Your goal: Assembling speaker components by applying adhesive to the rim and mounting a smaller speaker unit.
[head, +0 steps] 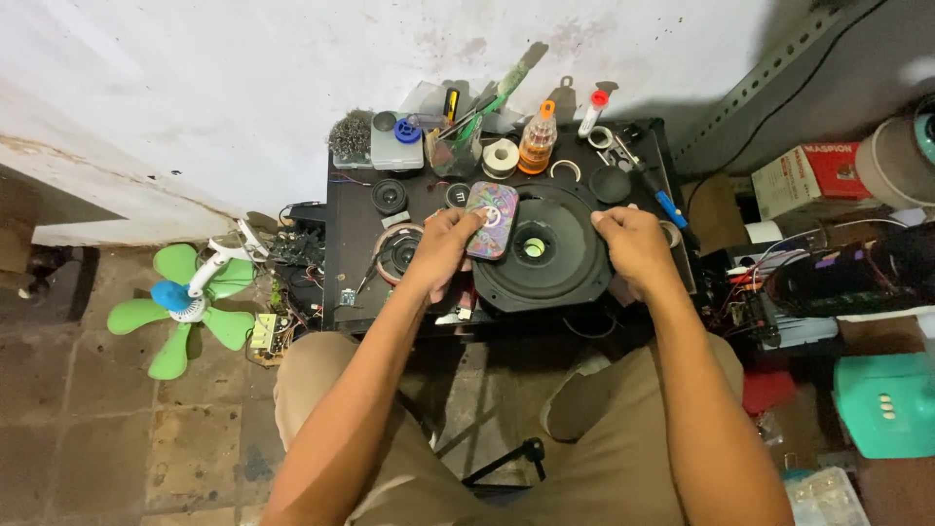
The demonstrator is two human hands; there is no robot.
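A large black speaker cone (pixel 555 255) with a yellow-green centre lies on a small black table (pixel 351 244). My left hand (pixel 443 245) holds a colourful patterned phone (pixel 493 220) at the speaker's left rim. My right hand (pixel 631 244) rests on the speaker's right rim, fingers curled over its edge. Both forearms reach in from below, over my knees in tan trousers.
Small speakers (pixel 390 196), a tape roll (pixel 501 158), an orange bottle (pixel 537 139), a cup of tools (pixel 456 151) and a blue-handled screwdriver (pixel 670 207) crowd the table's back. A green fan (pixel 185 307) and circuit boards lie left; boxes and a teal stool (pixel 886 404) sit right.
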